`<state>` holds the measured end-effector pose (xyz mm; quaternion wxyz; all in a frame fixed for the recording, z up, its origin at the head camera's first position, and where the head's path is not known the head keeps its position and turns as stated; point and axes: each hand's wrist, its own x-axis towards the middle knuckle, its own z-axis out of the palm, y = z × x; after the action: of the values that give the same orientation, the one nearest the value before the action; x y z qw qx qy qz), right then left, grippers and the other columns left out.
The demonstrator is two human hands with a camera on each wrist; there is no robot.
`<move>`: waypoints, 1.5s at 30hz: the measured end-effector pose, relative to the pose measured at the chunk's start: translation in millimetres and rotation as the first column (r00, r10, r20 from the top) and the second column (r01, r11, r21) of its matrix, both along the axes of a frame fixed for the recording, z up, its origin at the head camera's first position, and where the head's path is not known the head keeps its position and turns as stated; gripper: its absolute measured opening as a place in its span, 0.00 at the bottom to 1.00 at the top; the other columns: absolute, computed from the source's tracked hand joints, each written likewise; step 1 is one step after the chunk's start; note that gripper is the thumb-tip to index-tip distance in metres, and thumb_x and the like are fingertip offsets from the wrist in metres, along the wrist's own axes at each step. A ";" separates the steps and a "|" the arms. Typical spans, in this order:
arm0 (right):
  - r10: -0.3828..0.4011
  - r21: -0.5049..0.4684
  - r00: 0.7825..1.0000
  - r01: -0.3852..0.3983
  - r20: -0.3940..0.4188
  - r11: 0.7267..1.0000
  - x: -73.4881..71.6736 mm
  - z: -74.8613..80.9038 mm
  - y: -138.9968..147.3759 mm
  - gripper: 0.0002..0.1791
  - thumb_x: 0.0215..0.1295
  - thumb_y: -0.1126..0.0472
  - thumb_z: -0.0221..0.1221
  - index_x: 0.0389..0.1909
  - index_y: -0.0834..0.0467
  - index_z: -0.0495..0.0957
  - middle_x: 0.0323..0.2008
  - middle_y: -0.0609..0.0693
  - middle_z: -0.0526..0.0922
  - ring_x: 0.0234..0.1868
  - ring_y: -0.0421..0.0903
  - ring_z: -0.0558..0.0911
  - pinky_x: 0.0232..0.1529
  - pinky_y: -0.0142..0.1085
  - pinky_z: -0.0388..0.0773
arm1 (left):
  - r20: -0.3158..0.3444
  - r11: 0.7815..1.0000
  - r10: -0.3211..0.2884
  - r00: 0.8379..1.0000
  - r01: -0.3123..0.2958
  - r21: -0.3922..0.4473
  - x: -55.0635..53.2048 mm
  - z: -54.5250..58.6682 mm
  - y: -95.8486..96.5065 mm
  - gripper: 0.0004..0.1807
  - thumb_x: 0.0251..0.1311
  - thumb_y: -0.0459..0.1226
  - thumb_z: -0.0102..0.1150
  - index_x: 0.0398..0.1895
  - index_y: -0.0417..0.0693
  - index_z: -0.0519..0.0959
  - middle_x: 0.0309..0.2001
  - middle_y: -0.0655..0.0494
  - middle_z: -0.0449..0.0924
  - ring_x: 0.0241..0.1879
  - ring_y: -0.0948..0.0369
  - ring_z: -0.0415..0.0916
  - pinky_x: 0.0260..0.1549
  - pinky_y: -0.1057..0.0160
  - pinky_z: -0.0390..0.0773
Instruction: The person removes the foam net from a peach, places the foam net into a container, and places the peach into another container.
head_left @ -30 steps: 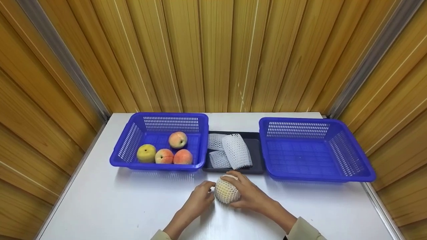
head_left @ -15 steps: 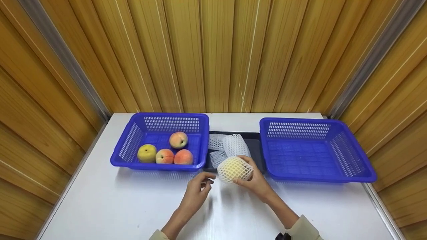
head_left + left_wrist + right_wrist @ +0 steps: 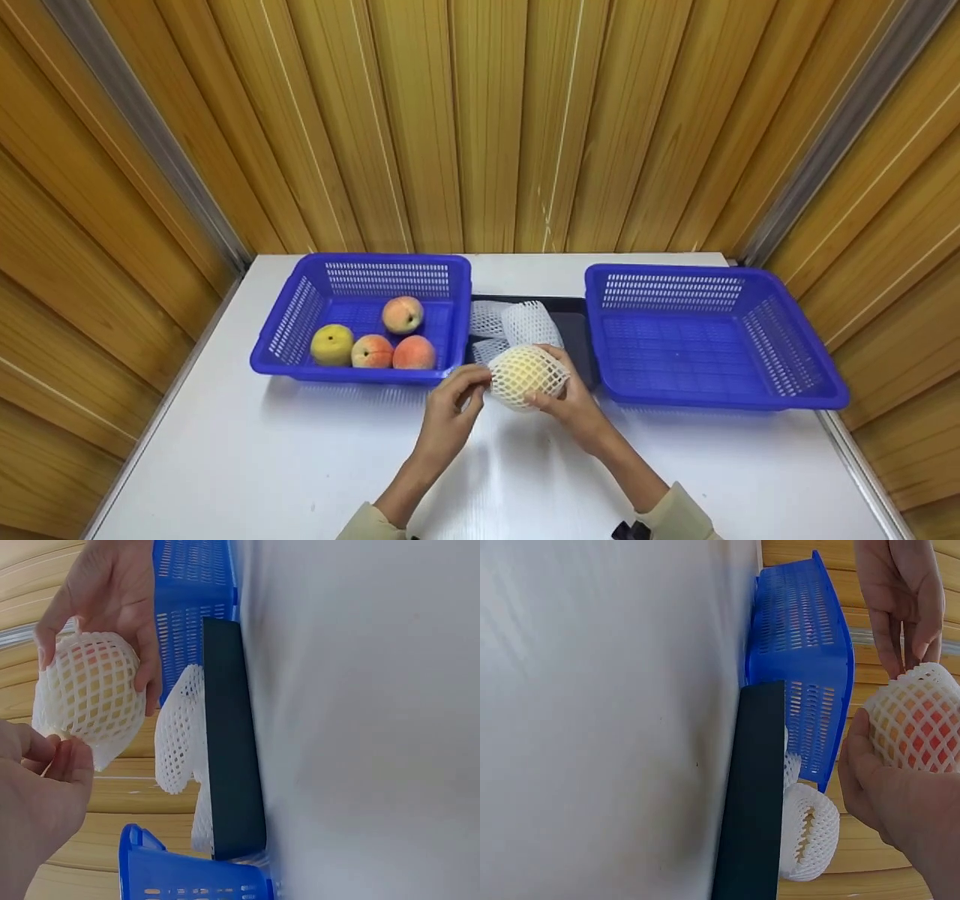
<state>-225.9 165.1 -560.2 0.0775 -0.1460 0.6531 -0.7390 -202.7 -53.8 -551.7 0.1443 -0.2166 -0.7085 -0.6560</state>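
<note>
A yellow and red peach (image 3: 527,376) sits inside a white foam net sleeve (image 3: 922,720), held above the table in front of the black tray. My right hand (image 3: 576,414) grips it from the right, thumb on the near side and fingers around the back. At the sleeve's left end, my left hand (image 3: 450,412) pinches the net's edge between thumb and fingertips, seen closely in the left wrist view, where the left hand (image 3: 45,795) is at the lower left. Netting covers the visible fruit.
A blue basket (image 3: 360,375) at left holds several peaches, one of them yellow (image 3: 331,345). Several foam net sleeves (image 3: 531,322) lie in the black tray (image 3: 576,337) between the baskets. Another blue basket (image 3: 720,401) stands at right. Wood-patterned panels (image 3: 487,127) enclose the white table (image 3: 300,465).
The right hand has raised the netted peach off the table and turned it. The left hand came away from it, then moved back up to pinch the net's edge.
</note>
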 end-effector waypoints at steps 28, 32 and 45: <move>0.122 -0.079 0.992 -0.120 0.020 0.990 4.1 2.7 0.8 0.43 0.68 0.67 0.58 0.78 0.59 0.45 0.68 0.64 0.64 0.59 0.51 0.78 0.58 0.44 0.81 | 0.130 0.991 -0.067 0.989 0.081 -0.105 -5.5 4.0 19.9 0.40 0.44 0.22 0.72 0.66 0.37 0.71 0.70 0.37 0.62 0.68 0.43 0.65 0.59 0.56 0.78; 0.127 -0.097 0.991 -0.123 0.033 0.988 4.8 3.3 -0.6 0.45 0.69 0.66 0.58 0.79 0.61 0.42 0.69 0.65 0.64 0.62 0.50 0.77 0.61 0.46 0.79 | 0.106 0.988 -0.053 0.993 0.067 -0.136 -5.6 4.5 21.9 0.41 0.44 0.23 0.70 0.67 0.40 0.70 0.65 0.44 0.68 0.62 0.49 0.70 0.56 0.56 0.81; 0.110 -0.095 0.993 -0.105 0.050 0.990 7.1 1.7 -3.4 0.44 0.70 0.65 0.58 0.79 0.61 0.43 0.69 0.66 0.64 0.62 0.50 0.77 0.61 0.45 0.78 | 0.073 0.988 -0.048 0.996 0.058 -0.140 -5.1 2.5 23.3 0.40 0.44 0.22 0.65 0.65 0.50 0.70 0.58 0.54 0.71 0.54 0.57 0.73 0.50 0.56 0.83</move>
<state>-218.9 161.6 -558.5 0.1285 -0.1641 0.6071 -0.7668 -207.8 -30.4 -549.1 0.0865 -0.2220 -0.7519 -0.6147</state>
